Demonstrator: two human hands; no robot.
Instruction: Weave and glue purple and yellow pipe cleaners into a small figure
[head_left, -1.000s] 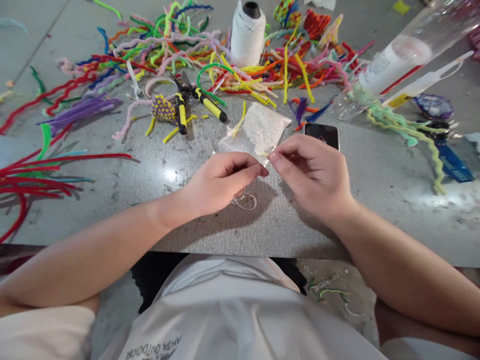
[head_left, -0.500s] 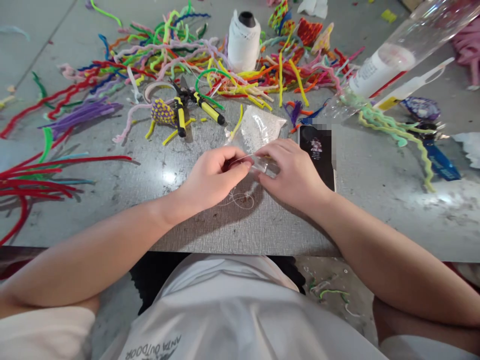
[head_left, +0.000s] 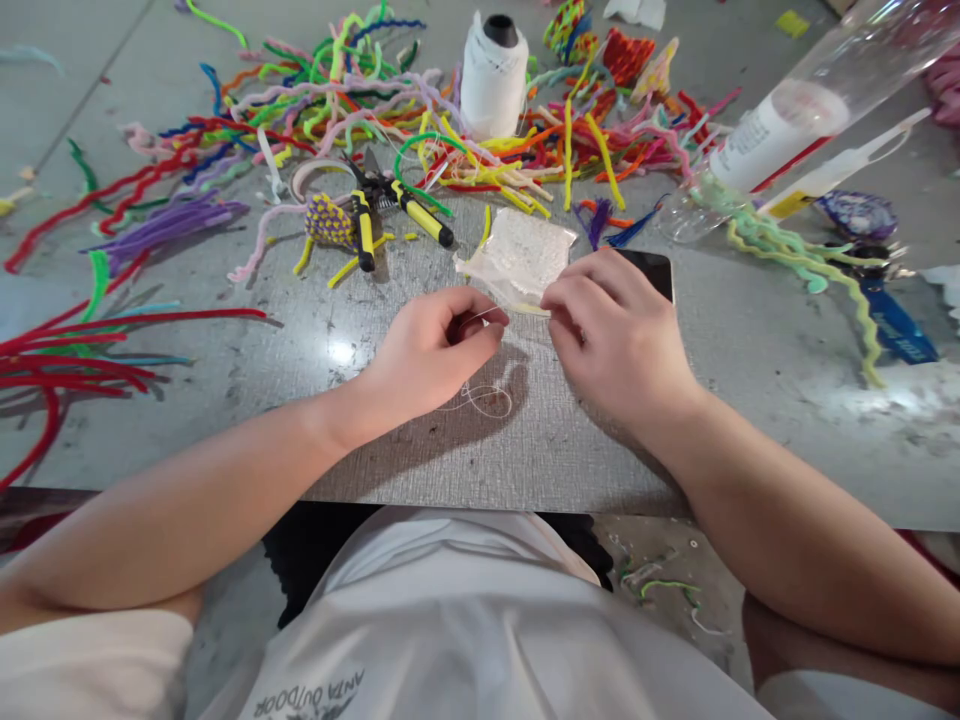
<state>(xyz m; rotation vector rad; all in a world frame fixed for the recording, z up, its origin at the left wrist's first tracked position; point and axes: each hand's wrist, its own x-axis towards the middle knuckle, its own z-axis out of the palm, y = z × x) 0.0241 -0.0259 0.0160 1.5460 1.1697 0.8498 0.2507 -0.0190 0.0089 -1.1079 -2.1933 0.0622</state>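
My left hand (head_left: 442,345) is closed in a pinch on a thin white thread (head_left: 487,402), whose loose loops lie on the table below it. A hand's width to the right, my right hand (head_left: 619,325) has its fingertips pressed together at the lower right edge of a clear plastic bag (head_left: 529,255) of small white beads. What those fingertips hold is too small to make out. The bag lies flat just beyond both hands. Partly covered by my right hand, a dark phone (head_left: 651,272) rests on the table.
Yellow-handled pliers (head_left: 364,230) lie beside a purple-and-yellow woven piece (head_left: 328,220). Behind stands a white thread spool (head_left: 493,80) among many coloured fuzzy stems (head_left: 315,115). Red stems (head_left: 82,360) lie left. At right are a clear plastic bottle (head_left: 885,75) and a blue strap (head_left: 896,325).
My right hand has moved right and away from my left hand, widening the gap and covering more of the phone. My left hand has hardly moved. The view has shifted slightly.
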